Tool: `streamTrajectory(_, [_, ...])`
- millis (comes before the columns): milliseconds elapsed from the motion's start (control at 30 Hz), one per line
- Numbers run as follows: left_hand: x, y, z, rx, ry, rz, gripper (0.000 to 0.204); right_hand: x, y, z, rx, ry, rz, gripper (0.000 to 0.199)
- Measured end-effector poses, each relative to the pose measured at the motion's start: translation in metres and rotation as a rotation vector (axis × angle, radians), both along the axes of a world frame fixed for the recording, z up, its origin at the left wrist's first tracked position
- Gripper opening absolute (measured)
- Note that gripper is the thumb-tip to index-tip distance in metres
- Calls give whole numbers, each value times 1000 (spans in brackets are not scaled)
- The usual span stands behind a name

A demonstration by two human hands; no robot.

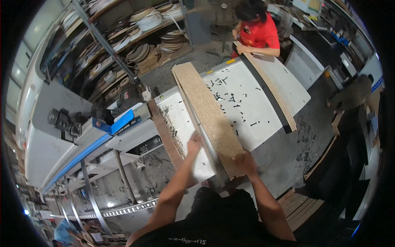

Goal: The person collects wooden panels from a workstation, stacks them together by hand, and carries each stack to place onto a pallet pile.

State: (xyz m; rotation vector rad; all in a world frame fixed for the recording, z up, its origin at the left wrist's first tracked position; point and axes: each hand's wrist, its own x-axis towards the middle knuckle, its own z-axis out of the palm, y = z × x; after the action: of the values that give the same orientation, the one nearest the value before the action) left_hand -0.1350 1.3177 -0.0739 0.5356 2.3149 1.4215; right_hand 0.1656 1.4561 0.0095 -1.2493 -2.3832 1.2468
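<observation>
A long tan particle board [210,115] with a rough, speckled face lies across the white worktable [242,103]. A pale strip runs along its left edge. My left hand [194,143] is closed at that left edge, its fingers partly hidden and slightly blurred. At the near right corner, my right hand [247,163] grips the board's side, with the fingertips hard to make out. Small dark scraps are scattered over the tabletop on both sides of the board.
Across the table a person in a red shirt [263,35] handles a curved panel with a dark edge [267,88]. To the left stands a machine with a blue rail [78,158]. Shelves of curved pieces [144,20] rise behind; stacked boards [300,210] lie near my right arm.
</observation>
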Motion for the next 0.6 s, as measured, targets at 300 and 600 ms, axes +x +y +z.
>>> streamTrajectory(300, [148, 54, -20, -40, -146, 350, 74, -3, -4, -33, 147, -76, -173, 98])
streamTrajectory(600, [167, 111, -25, -23, -267, 370, 74, 21, 84, -26, 37, -164, -121, 98])
